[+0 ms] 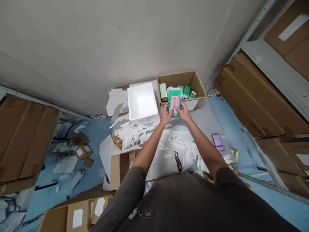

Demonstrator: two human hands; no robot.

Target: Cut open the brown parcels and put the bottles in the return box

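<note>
Between my two hands is a small green box (175,96) with a pink panel on its front, its top flaps apparently raised. My left hand (166,114) grips its left side and my right hand (183,112) its right side, thumbs on the front face. Just behind it stands an open cardboard carton (200,85) with several green and white boxes (163,91) inside. To the left of my hands sits a white foam box (143,100), open at the top. A red and black utility knife (178,161) lies on the table in front of me.
White paper scraps (132,135) cover much of the table (164,162). A phone (218,142) lies near the right edge. Shelves with large cardboard boxes (256,96) flank the right, others (24,138) the left. An open carton (120,167) stands by my left arm.
</note>
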